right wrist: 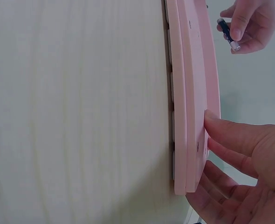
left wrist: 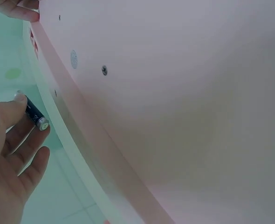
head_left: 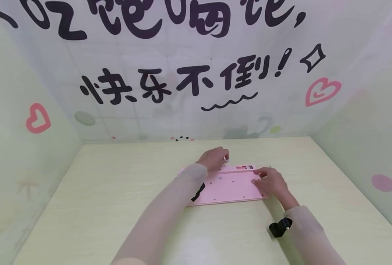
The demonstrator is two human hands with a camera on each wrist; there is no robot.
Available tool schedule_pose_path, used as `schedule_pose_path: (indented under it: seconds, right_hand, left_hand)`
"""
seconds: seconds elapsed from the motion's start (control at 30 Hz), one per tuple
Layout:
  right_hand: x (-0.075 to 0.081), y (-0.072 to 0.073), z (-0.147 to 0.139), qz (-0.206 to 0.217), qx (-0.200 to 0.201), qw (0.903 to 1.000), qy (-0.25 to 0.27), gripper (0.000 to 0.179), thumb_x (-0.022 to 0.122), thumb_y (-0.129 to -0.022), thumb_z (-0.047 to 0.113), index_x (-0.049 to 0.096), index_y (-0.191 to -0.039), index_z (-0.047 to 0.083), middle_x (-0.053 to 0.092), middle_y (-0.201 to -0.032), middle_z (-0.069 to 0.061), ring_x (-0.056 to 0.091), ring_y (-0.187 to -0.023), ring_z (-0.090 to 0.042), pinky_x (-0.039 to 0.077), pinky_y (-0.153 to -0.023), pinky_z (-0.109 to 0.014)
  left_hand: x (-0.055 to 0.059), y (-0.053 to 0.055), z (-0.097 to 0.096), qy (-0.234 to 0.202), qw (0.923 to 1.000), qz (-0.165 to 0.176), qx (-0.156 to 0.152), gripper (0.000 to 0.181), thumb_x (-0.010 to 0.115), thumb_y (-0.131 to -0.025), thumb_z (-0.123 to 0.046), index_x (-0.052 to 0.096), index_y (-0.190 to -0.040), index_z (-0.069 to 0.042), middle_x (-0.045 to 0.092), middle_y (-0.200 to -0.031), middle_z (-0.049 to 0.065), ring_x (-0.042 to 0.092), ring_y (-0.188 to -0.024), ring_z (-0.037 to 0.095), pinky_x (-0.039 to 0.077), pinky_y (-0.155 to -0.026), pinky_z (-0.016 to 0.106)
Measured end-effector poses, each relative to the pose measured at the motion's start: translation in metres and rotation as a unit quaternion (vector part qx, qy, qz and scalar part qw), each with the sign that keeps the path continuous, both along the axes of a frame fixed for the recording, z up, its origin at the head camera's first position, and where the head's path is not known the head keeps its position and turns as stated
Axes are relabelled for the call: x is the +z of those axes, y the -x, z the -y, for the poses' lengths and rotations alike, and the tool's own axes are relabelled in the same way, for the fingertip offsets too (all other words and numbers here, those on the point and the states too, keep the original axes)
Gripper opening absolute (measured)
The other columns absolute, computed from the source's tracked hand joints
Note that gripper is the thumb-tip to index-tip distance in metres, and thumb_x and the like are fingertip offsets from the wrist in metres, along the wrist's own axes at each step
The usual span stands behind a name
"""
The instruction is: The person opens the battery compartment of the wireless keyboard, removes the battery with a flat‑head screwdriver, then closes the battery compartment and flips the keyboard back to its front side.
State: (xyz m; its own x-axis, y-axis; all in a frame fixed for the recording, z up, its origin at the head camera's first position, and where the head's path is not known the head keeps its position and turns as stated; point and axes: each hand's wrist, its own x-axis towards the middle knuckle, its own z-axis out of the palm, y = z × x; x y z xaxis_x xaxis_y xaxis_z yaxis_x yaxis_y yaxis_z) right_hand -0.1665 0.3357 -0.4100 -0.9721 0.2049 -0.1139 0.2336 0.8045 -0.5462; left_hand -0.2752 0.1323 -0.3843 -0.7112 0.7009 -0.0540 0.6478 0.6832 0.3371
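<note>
A pink keyboard [head_left: 230, 186] lies upside down on the table, its screw-dotted back facing up. A small battery compartment [head_left: 245, 167] sits uncovered near its far edge. Above that edge my left hand [head_left: 214, 158] pinches a small dark battery [left wrist: 35, 112] between thumb and fingers; one silver end shows in the left wrist view. My right hand [head_left: 272, 182] rests at the keyboard's right end, thumb and forefinger touching the back, a little apart, close to the compartment. The other fingers [right wrist: 202, 198] lie along the end edge. Keycaps [right wrist: 173, 126] show underneath in the right wrist view.
The pale wooden table [head_left: 116, 176] runs back to a white printed wall [head_left: 182, 121] with dark lettering. Side walls stand at left and right. Black wrist cameras [head_left: 280, 227] sit on both forearms, and the left forearm covers part of the keyboard's left end.
</note>
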Motion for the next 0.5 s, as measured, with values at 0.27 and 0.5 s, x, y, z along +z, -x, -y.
schedule_pose_path:
  seconds: [0.27,0.5]
  right_hand:
    - [0.000,-0.001,0.000,-0.001,0.005,1.0000,-0.004,0.041,0.070,-0.082,0.019,0.059,-0.116,0.000,0.057,-0.106,-0.021,0.053,-0.088,-0.030,0.045,-0.072,-0.039]
    - [0.001,-0.001,0.000,-0.004,0.008,0.9999,-0.008,0.040,0.070,-0.082,0.018,0.060,-0.116,0.000,0.057,-0.106,-0.021,0.054,-0.088,-0.031,0.045,-0.073,-0.040]
  left_hand:
    - [-0.010,0.009,0.016,0.003,0.9999,-0.009,0.010,0.015,0.057,-0.092,-0.020,0.062,-0.105,-0.017,0.058,-0.096,-0.004,0.052,-0.085,0.010,0.044,-0.076,0.025]
    - [-0.019,0.017,0.035,0.014,0.9993,-0.015,0.030,0.013,0.059,-0.090,-0.019,0.063,-0.103,-0.017,0.059,-0.097,-0.004,0.053,-0.085,0.011,0.045,-0.077,0.026]
